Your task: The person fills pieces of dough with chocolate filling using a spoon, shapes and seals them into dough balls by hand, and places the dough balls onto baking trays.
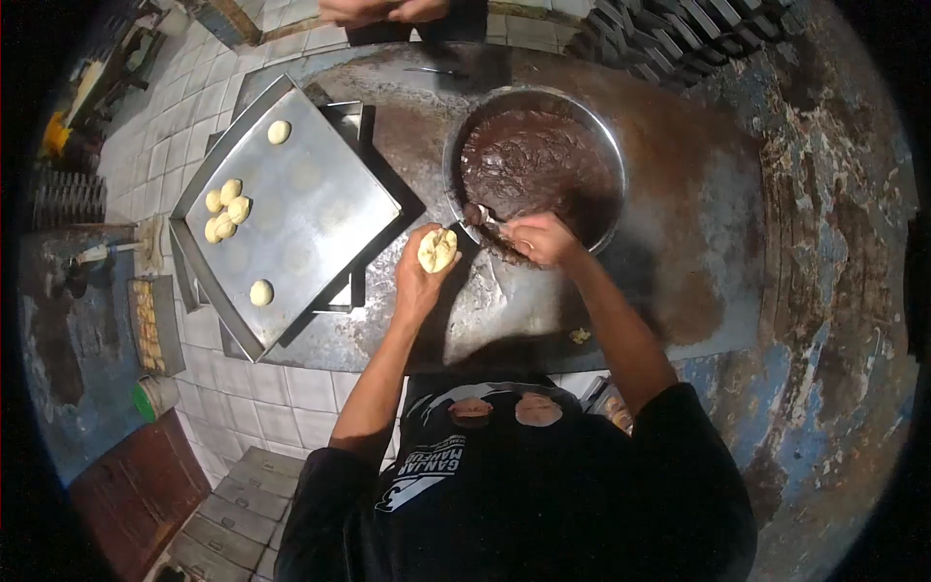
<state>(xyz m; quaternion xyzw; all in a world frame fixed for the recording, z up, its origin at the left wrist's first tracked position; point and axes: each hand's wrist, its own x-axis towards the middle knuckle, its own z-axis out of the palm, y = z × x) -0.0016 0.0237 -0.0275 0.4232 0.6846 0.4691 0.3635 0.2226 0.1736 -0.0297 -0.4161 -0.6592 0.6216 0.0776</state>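
Observation:
My left hand point(419, 276) holds a flattened piece of pale yellow dough point(437, 250), its fingers curled around the underside. Just right of it, my right hand point(543, 239) grips a spoon point(492, 221) by the handle, at the near-left rim of a large round metal basin point(618, 155). Dark brown filling point(531, 155) fills much of the basin, and a lump of it sits on the spoon's tip. To the left lies a square metal baking tray point(320, 218) with several pale dough balls point(229, 202) on it.
Another tray point(347, 114) lies under the baking tray. A dough scrap point(580, 336) is near the table's front edge, and a thin metal tool point(434, 71) near the far edge. Stacked metal pans point(669, 39) stand at the back right. Across the table are another person's hands point(386, 10).

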